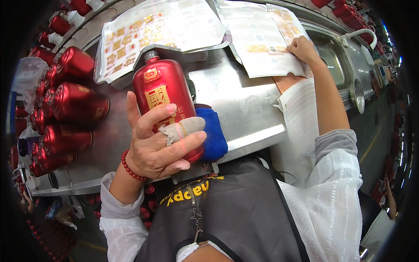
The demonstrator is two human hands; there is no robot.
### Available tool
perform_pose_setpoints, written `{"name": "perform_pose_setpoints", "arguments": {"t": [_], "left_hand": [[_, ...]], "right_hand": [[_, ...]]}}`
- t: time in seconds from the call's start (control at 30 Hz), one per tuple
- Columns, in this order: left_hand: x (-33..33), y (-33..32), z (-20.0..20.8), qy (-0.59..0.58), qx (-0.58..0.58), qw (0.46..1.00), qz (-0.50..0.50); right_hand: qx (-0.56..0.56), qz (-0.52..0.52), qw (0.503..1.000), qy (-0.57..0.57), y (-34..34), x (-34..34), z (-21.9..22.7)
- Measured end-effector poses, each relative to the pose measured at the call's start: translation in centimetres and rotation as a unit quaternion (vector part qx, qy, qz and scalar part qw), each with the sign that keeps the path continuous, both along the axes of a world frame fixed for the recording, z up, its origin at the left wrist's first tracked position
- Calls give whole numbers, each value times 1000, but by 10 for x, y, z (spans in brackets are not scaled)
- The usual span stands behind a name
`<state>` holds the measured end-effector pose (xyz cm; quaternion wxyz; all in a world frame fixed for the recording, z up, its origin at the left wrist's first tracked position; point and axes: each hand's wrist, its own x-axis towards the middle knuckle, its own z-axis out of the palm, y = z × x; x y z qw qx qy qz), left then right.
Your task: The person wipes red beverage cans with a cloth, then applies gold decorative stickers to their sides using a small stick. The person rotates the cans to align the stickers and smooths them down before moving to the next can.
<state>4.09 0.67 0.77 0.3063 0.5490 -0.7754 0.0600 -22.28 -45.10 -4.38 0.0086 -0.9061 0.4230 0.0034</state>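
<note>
A glossy red bottle (168, 72) with gold characters and a capped neck lies tilted in front of me, neck pointing away. My left hand (152, 150) is on its lower part, fingers laid across the front; one finger is wrapped in grey cloth with a band. At the right, my right hand (304, 49) has its fingers curled together at a backing sheet of gold stickers (257, 61); whatever is between the fingertips is too small to make out. A folded blue cloth (214, 135) touches the bottle's right side.
More sticker sheets (192, 22) lie at the back left. Several red bottles (80, 102) crowd the left of the metal table (244, 105). Beyond my right forearm are a sink (334, 63), a white curved faucet (364, 32) and a round metal piece (357, 96). White paper (299, 111) hangs below that forearm.
</note>
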Motion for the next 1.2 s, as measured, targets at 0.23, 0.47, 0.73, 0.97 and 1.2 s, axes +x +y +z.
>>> {"name": "perform_pose_setpoints", "arguments": {"t": [0.23, 0.47, 0.73, 0.97, 1.2], "left_hand": [[0, 0, -1, 2, -5, 1000, 2], [1, 2, 0, 21, -8, 1000, 14], [19, -12, 8, 18, 5, 1000, 18], [27, -15, 18, 17, 1, 999, 36], [30, -22, 8, 28, -61, 997, 35]], "right_hand": [[-144, 106, 971, -159, -24, 5, -3], [-106, 27, 990, -86, -76, 36, -32], [-140, 29, 987, -79, -82, 48, -9], [-174, 253, 937, -166, -8, 69, 77], [-143, 297, 924, -192, 85, 64, 132]]}}
